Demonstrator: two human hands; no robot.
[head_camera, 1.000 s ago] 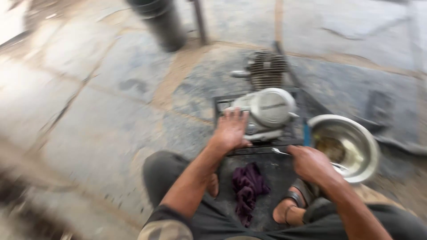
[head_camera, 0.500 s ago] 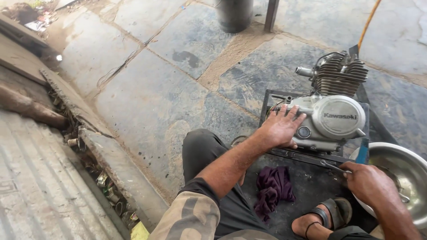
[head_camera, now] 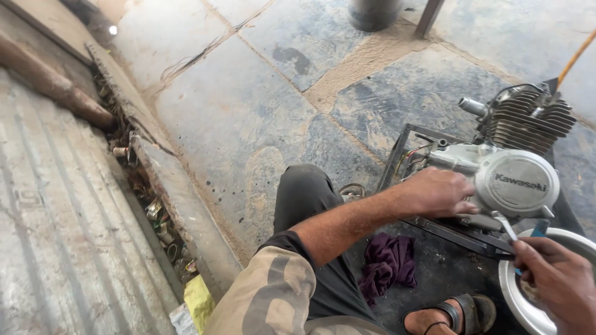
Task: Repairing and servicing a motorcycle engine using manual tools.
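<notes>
L hand (head_camera: 437, 191) lies palm-down on the small motorcycle engine (head_camera: 496, 174), fingers curled over the casing beside the round side cover, grip loose and closing on nothing; prob. steadying it. R hand (head_camera: 555, 282) has its grip closed on a slim metal spanner (head_camera: 506, 226), tip touching the engine's lower edge. Engine sits upright in a shallow dark metal tray (head_camera: 410, 139) on the stone floor (head_camera: 248, 111), finned cylinder pointing away. Steel bowl (head_camera: 515, 298) just under R hand, rim touching the tray. Purple rag (head_camera: 388, 263) lies between the knees. Open floor to the L and ahead; corrugated sheet (head_camera: 56, 236) and debris-filled gutter (head_camera: 149, 205) well apart.
</notes>
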